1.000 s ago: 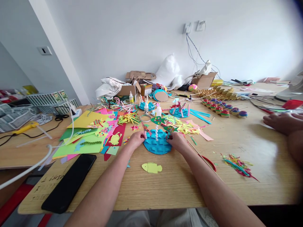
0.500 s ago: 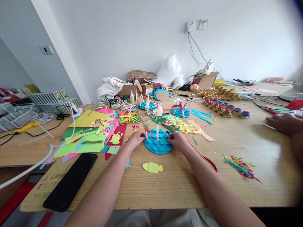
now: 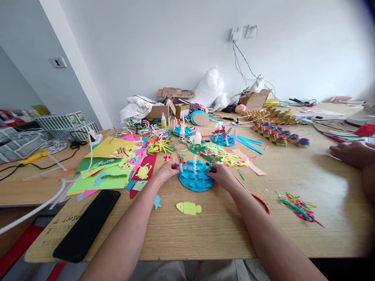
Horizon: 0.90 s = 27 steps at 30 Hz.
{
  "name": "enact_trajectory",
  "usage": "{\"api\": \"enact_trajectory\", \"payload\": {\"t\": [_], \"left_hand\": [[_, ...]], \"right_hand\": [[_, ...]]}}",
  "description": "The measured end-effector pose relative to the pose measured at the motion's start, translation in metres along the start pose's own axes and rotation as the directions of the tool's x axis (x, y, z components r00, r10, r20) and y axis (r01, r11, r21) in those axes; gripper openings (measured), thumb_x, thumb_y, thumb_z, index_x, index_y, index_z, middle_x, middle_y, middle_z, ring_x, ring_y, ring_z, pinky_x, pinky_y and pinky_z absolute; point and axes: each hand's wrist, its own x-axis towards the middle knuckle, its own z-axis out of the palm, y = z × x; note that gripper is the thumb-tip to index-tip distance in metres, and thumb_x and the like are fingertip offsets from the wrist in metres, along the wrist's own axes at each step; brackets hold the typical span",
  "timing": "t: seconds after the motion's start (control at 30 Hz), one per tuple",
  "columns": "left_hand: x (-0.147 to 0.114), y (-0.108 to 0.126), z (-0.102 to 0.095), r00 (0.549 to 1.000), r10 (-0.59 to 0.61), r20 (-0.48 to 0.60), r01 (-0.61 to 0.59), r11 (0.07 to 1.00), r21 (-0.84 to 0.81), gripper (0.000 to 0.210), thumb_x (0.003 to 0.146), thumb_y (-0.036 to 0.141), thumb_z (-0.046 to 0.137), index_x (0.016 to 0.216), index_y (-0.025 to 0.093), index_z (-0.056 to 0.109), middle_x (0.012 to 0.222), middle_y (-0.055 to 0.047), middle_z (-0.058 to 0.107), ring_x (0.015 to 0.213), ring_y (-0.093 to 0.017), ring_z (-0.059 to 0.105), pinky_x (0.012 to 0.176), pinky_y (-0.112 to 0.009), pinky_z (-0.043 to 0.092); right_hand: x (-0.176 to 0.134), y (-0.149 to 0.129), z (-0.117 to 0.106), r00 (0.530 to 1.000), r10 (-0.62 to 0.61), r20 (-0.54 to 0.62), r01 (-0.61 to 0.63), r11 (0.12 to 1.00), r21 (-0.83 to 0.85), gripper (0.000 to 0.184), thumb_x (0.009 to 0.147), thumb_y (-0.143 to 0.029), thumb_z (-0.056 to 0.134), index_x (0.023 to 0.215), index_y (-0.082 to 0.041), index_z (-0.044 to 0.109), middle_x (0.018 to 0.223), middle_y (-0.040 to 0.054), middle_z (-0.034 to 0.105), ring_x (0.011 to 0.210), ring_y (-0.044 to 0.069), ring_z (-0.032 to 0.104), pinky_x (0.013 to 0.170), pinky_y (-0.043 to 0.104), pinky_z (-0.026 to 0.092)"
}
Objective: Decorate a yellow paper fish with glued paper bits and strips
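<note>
A round blue paper base [image 3: 195, 183] with wavy raised strips lies in front of me. From its middle rises a pale twisted post [image 3: 195, 166] topped by a green spotted paper fish [image 3: 196, 149]. My left hand [image 3: 167, 171] is at the left rim, fingertips pinched beside a pink twisted post [image 3: 180, 167] and a red paper fish [image 3: 179, 158]. My right hand [image 3: 221, 174] is closed at the right rim, just under a second green fish [image 3: 213, 158]; its fingertips are partly hidden. Nearer to me lie a yellow-green paper fish [image 3: 189, 208] and a small blue paper cutout [image 3: 157, 201].
Coloured paper sheets [image 3: 102, 179] and a black phone [image 3: 88, 224] lie at left. Behind the base stand glue bottles [image 3: 182, 133] and another blue craft [image 3: 224, 138]. Colourful scraps [image 3: 299, 205] and another person's hand [image 3: 351, 150] are at right.
My left hand has shifted slightly left and down, and more of the small blue cutout shows beside my forearm. My right hand and the base stay nearly in place.
</note>
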Motion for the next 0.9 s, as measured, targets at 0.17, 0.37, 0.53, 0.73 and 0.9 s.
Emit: {"api": "enact_trajectory", "payload": {"t": [0.17, 0.37, 0.53, 0.73, 0.9], "left_hand": [[-0.004, 0.003, -0.003, 1.000, 0.009, 0.025, -0.008, 0.998, -0.057, 0.009, 0.065, 0.017, 0.057, 0.073, 0.014, 0.059, 0.068, 0.002, 0.058, 0.066, -0.010, 0.053, 0.065, -0.022, 0.042], [-0.002, 0.000, 0.002, 1.000, 0.011, -0.006, -0.011, 0.997, -0.081, 0.007, 0.067, 0.021, 0.058, 0.070, 0.014, 0.059, 0.075, 0.000, 0.063, 0.076, -0.014, 0.057, 0.074, -0.025, 0.043], [0.001, -0.005, 0.007, 0.999, 0.008, -0.053, -0.011, 0.998, -0.060, 0.006, 0.067, 0.020, 0.058, 0.069, 0.014, 0.061, 0.074, -0.001, 0.065, 0.077, -0.016, 0.059, 0.076, -0.027, 0.044], [0.002, -0.005, 0.009, 0.995, 0.009, -0.096, -0.010, 1.000, -0.004, 0.005, 0.067, 0.019, 0.058, 0.066, 0.015, 0.060, 0.070, 0.001, 0.063, 0.072, -0.014, 0.058, 0.071, -0.024, 0.045], [0.001, -0.003, 0.010, 0.991, 0.008, -0.135, -0.002, 0.999, 0.048, 0.006, 0.068, 0.020, 0.057, 0.066, 0.015, 0.060, 0.068, 0.002, 0.062, 0.070, -0.014, 0.057, 0.070, -0.024, 0.044]], "right_hand": [[-0.002, 0.000, -0.001, 0.999, -0.023, -0.030, 0.025, 0.998, 0.059, 0.004, 0.066, -0.017, 0.056, 0.064, -0.017, 0.053, 0.063, -0.0017, 0.056, 0.059, 0.011, 0.050, 0.048, 0.020, 0.028], [-0.002, 0.001, -0.002, 0.999, -0.037, -0.029, 0.040, 0.995, 0.086, 0.005, 0.065, -0.018, 0.056, 0.061, -0.017, 0.052, 0.059, -0.0026, 0.055, 0.056, 0.011, 0.048, 0.048, 0.020, 0.027], [-0.003, 0.000, -0.002, 0.999, -0.030, -0.027, 0.032, 0.996, 0.086, 0.007, 0.065, -0.018, 0.054, 0.058, -0.018, 0.053, 0.053, -0.0042, 0.051, 0.054, 0.011, 0.047, 0.048, 0.020, 0.026], [-0.001, 0.001, -0.001, 0.999, -0.014, -0.032, 0.016, 0.998, 0.060, 0.007, 0.066, -0.018, 0.055, 0.059, -0.017, 0.054, 0.055, -0.0031, 0.052, 0.056, 0.011, 0.049, 0.048, 0.020, 0.027], [0.000, 0.001, 0.001, 1.000, -0.010, -0.011, 0.010, 1.000, 0.017, 0.008, 0.072, -0.020, 0.056, 0.065, -0.015, 0.056, 0.059, -0.0026, 0.054, 0.055, 0.010, 0.049, 0.049, 0.021, 0.032]]}}
